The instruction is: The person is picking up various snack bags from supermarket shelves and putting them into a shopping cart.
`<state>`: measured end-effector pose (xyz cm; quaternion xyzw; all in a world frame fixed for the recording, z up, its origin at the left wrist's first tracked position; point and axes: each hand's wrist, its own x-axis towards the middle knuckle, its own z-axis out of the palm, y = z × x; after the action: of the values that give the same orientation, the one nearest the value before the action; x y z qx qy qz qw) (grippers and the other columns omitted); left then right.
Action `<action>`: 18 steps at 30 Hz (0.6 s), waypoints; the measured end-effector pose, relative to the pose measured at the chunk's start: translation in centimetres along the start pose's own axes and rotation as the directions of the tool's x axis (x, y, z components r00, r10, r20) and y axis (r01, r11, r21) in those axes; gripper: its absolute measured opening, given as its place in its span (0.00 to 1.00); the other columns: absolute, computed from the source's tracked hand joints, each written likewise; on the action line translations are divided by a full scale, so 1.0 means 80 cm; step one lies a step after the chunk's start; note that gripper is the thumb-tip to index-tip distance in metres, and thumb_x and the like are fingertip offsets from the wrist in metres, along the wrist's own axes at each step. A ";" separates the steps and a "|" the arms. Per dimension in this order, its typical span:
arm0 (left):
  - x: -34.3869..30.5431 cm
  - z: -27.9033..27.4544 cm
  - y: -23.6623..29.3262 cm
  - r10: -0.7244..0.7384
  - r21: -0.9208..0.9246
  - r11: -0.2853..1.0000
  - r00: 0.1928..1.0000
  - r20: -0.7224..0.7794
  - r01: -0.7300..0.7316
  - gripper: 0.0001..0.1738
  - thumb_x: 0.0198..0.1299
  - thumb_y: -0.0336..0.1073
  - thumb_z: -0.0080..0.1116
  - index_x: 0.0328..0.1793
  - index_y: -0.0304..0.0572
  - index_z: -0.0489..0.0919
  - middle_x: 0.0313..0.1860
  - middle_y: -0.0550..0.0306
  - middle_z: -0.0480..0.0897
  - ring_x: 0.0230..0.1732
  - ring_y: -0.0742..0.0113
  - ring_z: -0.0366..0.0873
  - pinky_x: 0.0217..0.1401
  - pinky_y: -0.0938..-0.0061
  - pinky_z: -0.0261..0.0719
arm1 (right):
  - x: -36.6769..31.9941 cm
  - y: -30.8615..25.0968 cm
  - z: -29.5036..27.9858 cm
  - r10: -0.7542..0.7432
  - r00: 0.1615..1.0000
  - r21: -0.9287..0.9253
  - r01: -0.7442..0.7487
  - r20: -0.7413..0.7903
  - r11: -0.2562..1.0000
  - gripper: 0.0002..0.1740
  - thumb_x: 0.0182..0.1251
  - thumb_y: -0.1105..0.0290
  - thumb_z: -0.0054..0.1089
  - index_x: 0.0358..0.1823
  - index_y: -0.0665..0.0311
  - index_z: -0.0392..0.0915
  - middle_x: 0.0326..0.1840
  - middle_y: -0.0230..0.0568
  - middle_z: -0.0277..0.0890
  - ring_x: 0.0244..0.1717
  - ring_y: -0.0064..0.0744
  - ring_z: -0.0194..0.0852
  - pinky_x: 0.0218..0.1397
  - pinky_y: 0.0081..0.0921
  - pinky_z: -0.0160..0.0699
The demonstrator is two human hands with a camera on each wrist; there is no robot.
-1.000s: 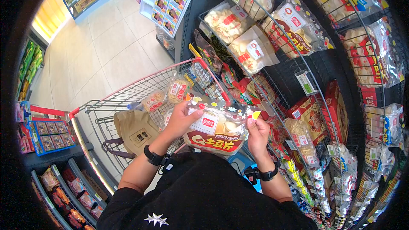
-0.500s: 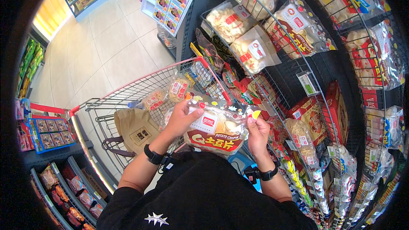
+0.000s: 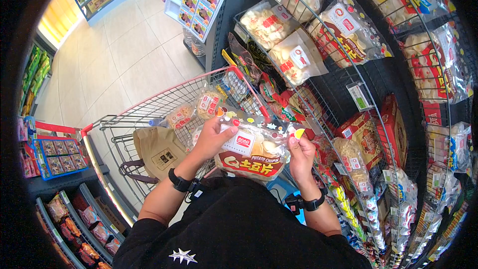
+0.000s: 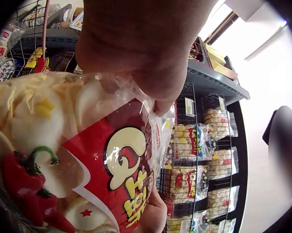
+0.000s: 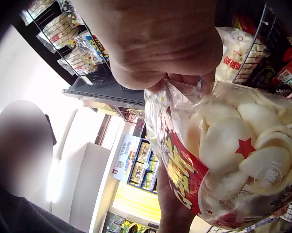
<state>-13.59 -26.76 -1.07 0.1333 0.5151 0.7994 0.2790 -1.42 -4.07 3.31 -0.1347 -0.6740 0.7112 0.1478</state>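
Note:
A clear bag of potato chips [image 3: 256, 166] with a red and yellow label is held up in front of the person's chest, its printed front facing the head camera. The left hand [image 3: 211, 143] grips its left upper side, thumb across the front and fingers hidden behind. At the opposite upper corner, the right hand [image 3: 301, 160] pinches the bag's edge between thumb and fingers. Pale round chips press against the plastic in the right wrist view, where the right hand [image 5: 160, 46] covers the top. Red peppers are printed on the bag [image 4: 121, 165] in the left wrist view.
Below the hands stands a wire shopping cart [image 3: 144, 103] holding a tan tote bag [image 3: 159, 152] and several snack packs [image 3: 209, 103]. Wire shelves on the right carry more chip bags [image 3: 343, 32] and red boxes [image 3: 393, 129]. Tiled floor [image 3: 129, 45] stretches ahead on the left.

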 end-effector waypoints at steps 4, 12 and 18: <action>0.000 0.000 -0.001 0.010 -0.009 1.000 1.000 0.010 -0.010 0.17 0.64 0.35 0.60 0.55 0.33 0.74 0.46 0.56 0.82 0.43 0.73 0.81 0.47 0.76 0.81 | 0.000 0.002 0.000 -0.001 1.000 0.013 0.001 0.004 1.000 0.11 0.73 0.68 0.55 0.42 0.70 0.80 0.38 0.31 0.80 0.35 0.14 0.70 0.40 0.15 0.65; 0.002 -0.007 -0.017 0.020 0.067 0.998 0.999 -0.027 -0.018 0.18 0.69 0.41 0.55 0.55 0.34 0.74 0.44 0.58 0.82 0.43 0.75 0.79 0.47 0.78 0.79 | -0.004 -0.004 0.002 -0.004 1.000 -0.006 0.004 -0.010 1.000 0.12 0.73 0.66 0.56 0.40 0.70 0.80 0.38 0.30 0.79 0.37 0.16 0.71 0.42 0.17 0.69; 0.011 -0.009 -0.025 0.064 0.165 0.986 0.974 -0.218 -0.028 0.19 0.73 0.48 0.46 0.48 0.37 0.74 0.39 0.58 0.81 0.41 0.76 0.78 0.44 0.79 0.77 | -0.013 -0.059 0.028 -0.187 0.895 -0.347 0.340 0.405 0.874 0.13 0.68 0.68 0.61 0.44 0.72 0.81 0.43 0.43 0.84 0.44 0.34 0.82 0.51 0.28 0.77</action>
<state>-14.08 -26.18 -3.23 0.0767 0.6025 0.7715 0.1893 -1.23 -6.29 8.16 0.0643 -0.8351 0.5392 0.0876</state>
